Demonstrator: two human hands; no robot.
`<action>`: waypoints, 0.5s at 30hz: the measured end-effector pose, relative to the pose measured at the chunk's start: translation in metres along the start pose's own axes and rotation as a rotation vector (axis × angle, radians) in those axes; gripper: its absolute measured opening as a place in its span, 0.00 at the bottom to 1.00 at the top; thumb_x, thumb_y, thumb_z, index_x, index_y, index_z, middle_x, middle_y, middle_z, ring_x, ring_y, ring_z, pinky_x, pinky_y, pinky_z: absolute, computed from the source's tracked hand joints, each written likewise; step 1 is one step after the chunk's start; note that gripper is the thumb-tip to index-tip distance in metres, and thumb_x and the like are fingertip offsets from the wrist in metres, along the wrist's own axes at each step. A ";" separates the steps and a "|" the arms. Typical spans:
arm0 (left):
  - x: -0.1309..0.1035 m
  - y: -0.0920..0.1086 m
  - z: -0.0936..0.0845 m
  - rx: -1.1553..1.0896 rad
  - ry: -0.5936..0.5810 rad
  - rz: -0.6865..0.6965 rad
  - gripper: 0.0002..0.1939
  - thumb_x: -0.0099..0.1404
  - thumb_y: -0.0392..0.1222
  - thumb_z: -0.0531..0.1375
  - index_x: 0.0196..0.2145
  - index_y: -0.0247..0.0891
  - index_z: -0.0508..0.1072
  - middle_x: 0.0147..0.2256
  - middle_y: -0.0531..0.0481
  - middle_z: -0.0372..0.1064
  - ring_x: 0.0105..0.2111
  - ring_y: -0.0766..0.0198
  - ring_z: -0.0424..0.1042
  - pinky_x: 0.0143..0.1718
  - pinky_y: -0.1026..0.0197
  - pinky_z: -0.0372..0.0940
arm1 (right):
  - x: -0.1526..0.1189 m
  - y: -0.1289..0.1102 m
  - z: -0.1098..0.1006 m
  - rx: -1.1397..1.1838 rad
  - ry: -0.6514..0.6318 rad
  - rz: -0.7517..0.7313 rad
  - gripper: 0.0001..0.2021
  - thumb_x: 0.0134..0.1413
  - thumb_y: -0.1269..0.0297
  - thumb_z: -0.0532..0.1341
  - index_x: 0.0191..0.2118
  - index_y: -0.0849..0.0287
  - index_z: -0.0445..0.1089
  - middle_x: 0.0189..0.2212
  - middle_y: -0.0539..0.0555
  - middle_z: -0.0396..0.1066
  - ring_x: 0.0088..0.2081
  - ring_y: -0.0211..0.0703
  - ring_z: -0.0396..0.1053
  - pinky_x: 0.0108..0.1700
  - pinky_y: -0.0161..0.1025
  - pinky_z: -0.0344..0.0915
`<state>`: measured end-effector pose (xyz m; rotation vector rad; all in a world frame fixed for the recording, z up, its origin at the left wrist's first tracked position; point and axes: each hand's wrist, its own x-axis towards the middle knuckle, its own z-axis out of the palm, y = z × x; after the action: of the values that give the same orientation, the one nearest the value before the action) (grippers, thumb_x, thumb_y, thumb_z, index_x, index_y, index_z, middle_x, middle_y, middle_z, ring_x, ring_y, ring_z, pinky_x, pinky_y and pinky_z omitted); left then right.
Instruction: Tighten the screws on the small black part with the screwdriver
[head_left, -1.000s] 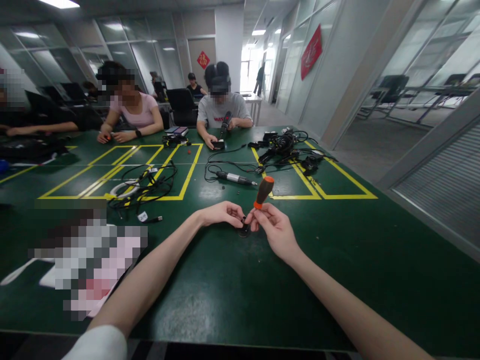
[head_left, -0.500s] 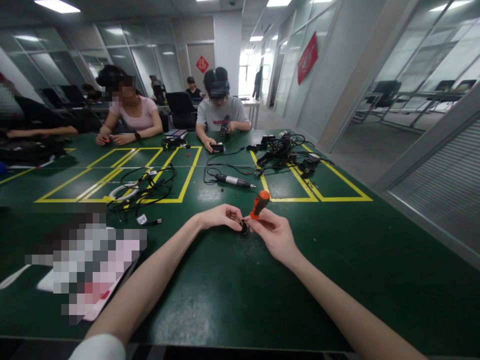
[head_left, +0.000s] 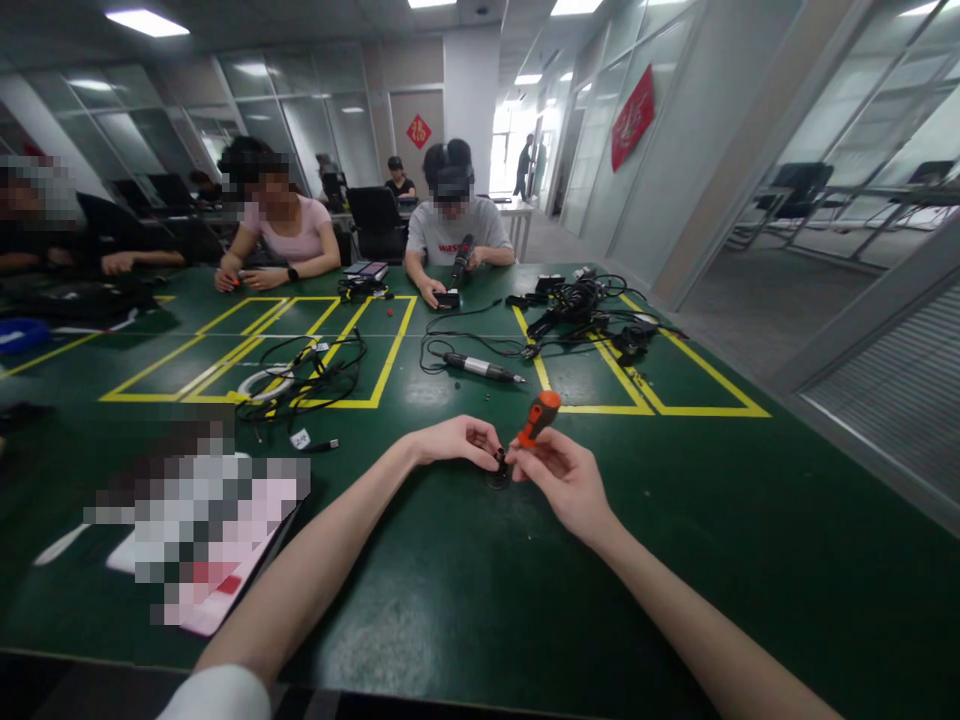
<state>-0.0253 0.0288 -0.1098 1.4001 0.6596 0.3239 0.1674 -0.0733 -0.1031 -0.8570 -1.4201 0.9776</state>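
Note:
A small dark part [head_left: 498, 472] stands on the green table between my two hands. My left hand [head_left: 463, 441] has its thumb and fingers closed on this part from the left side. On the right, my right hand [head_left: 566, 476] is closed round an orange and black screwdriver [head_left: 541, 416]. The screwdriver's handle sticks up above the hand and tilts to the right, and its tip is hidden near the fingers. Further back lies a silver and black pen-shaped tool [head_left: 480, 367] with a cord.
Black cables [head_left: 322, 372] lie at the left, with a pink item [head_left: 247, 530] nearer. A cable pile [head_left: 581, 305] sits at the back right. Yellow tape [head_left: 390, 362] marks the green table [head_left: 450, 610]. Across it, people sit, one holding a black tool [head_left: 463, 258].
The whole view has shifted, so the table and things on it appear further right. Both hands keep their holds, and the screwdriver handle leans a little more to the right.

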 end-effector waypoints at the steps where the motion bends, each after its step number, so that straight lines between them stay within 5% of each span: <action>1: 0.000 0.000 0.000 0.001 -0.001 0.001 0.26 0.39 0.49 0.81 0.31 0.34 0.78 0.33 0.53 0.78 0.34 0.68 0.73 0.43 0.62 0.65 | 0.000 0.000 0.001 -0.005 0.019 -0.006 0.19 0.57 0.45 0.70 0.35 0.57 0.73 0.26 0.52 0.77 0.24 0.40 0.74 0.31 0.38 0.76; 10: 0.002 -0.004 -0.001 -0.024 -0.011 0.000 0.25 0.39 0.48 0.81 0.31 0.35 0.77 0.33 0.52 0.79 0.33 0.68 0.74 0.45 0.60 0.66 | 0.003 -0.011 -0.004 -0.084 0.043 -0.010 0.20 0.53 0.45 0.73 0.30 0.58 0.74 0.29 0.54 0.78 0.25 0.41 0.73 0.30 0.38 0.76; 15: 0.002 -0.004 0.000 -0.041 -0.005 0.001 0.25 0.38 0.47 0.82 0.31 0.36 0.78 0.34 0.52 0.80 0.34 0.67 0.75 0.44 0.61 0.66 | 0.001 -0.009 -0.003 -0.022 0.002 0.018 0.19 0.59 0.44 0.69 0.35 0.58 0.76 0.23 0.51 0.74 0.23 0.42 0.74 0.29 0.40 0.77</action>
<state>-0.0249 0.0292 -0.1141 1.3619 0.6451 0.3332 0.1708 -0.0760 -0.0943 -0.8879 -1.4257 0.9766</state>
